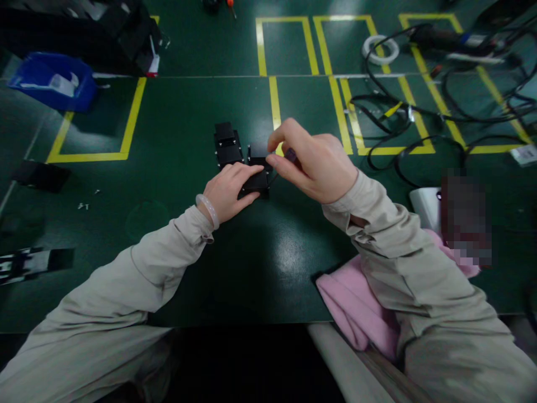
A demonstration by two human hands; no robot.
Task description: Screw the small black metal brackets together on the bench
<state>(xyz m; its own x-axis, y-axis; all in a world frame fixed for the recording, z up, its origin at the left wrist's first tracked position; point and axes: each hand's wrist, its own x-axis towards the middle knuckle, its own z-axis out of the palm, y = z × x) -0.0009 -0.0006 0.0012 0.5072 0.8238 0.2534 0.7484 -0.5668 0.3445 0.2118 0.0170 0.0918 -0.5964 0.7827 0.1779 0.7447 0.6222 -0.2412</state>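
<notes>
Several black blocks with small silvery screws lie together on the green mat, around the middle of the view. My left hand (230, 189) rests on the nearest black block (257, 181), its thumb along the front edge and its fingers over the top. Just right of that block, my right hand (312, 159) is closed in a pinch around a dark, thin tool (290, 155), mostly hidden by the fingers; its tip cannot be made out clearly. Another black block (229, 154) stands behind my left hand, with a smaller black piece (225, 132) at its far end.
A blue bin (78, 92) stands at the back left, near loose screws (83, 206). Black cables (377, 131) and a white tape roll (395, 50) lie at the right. A pink cloth (352, 302) lies under my right forearm. Yellow tape (96, 157) marks the green table (235, 268).
</notes>
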